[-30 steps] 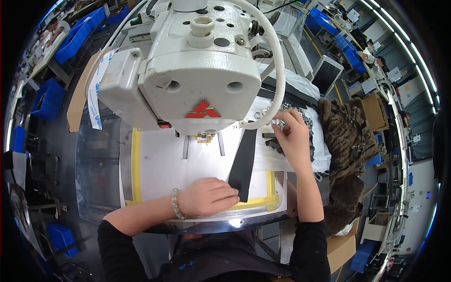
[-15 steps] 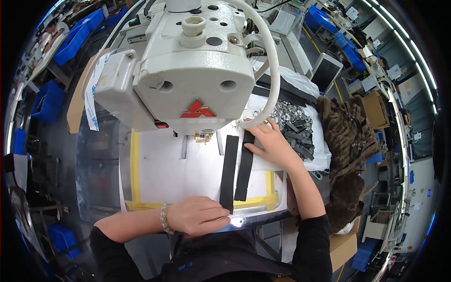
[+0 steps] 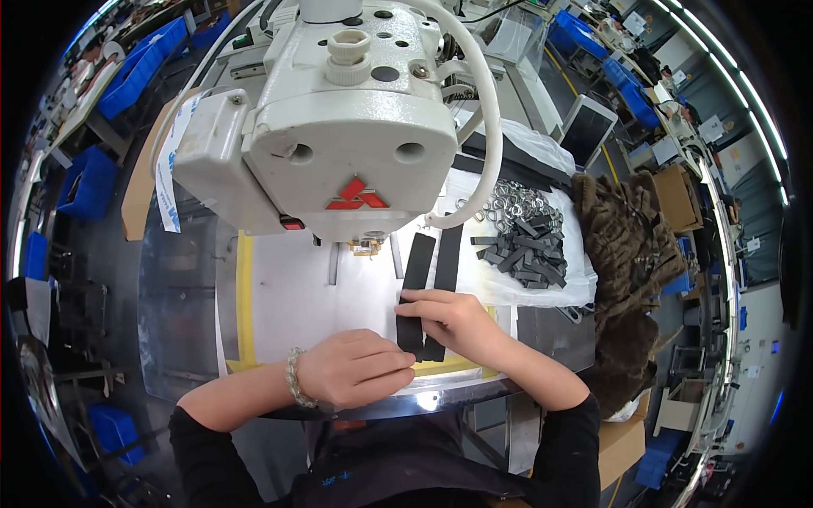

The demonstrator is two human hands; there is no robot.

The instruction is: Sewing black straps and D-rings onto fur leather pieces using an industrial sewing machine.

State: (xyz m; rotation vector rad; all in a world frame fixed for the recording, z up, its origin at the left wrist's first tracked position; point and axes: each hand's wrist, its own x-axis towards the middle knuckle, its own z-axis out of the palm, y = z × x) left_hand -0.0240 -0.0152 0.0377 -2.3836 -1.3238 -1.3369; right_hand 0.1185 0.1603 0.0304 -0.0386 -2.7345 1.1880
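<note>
Two black strips of webbing lie side by side on the white work surface (image 3: pixel 296 296), running from the machine head down to the front edge. My left hand (image 3: pixel 356 368), a beaded bracelet at its wrist, pinches the near end of the left black strip (image 3: pixel 417 264). Across both strips rests my right hand (image 3: pixel 461 323), its fingertips closed on the left strip's edge about halfway along. Beneath that hand, the right black strip (image 3: pixel 448 267) is partly covered. Above the surface hangs a white sewing machine head (image 3: pixel 356 161).
Metal rings (image 3: pixel 517 203) and short black webbing pieces (image 3: pixel 529 254) are heaped on white plastic at the right. Yellow tape (image 3: pixel 244 296) borders the surface. Brown furry fabric (image 3: pixel 627 229) hangs farther right, near a cardboard box (image 3: pixel 622 449). A tablet-like screen (image 3: pixel 589 127) stands behind.
My right hand has come toward me from the far end of the right strip onto the left strip's middle. The left strip has slid slightly away from me, with my left hand still at its end.
</note>
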